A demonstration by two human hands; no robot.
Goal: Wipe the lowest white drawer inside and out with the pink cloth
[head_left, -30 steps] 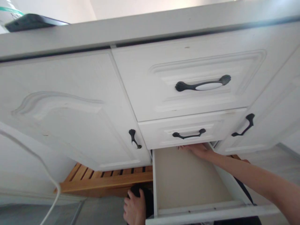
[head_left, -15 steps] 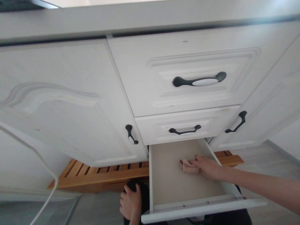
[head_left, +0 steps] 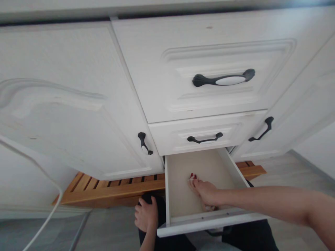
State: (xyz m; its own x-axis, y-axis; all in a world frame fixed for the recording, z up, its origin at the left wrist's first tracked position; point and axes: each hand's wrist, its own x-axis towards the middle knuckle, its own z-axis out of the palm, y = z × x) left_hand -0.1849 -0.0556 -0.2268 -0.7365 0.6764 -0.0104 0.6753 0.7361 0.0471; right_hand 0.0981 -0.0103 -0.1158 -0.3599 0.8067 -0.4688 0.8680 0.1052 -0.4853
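Right hand drawn from back of open drawer to its front.
Right hand (head_left: 206, 191) lies flat, fingers loosely spread, pressing a small pale cloth (head_left: 192, 177) against the bottom drawer (head_left: 209, 221) floor; half a second ago it was mid-drawer. Wiping has reached the near edge. Left hand (head_left: 146, 216) cups a dark knee, as before.

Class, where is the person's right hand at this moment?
In the head view, the right hand rests inside the open bottom drawer, lower centre, near its front panel.
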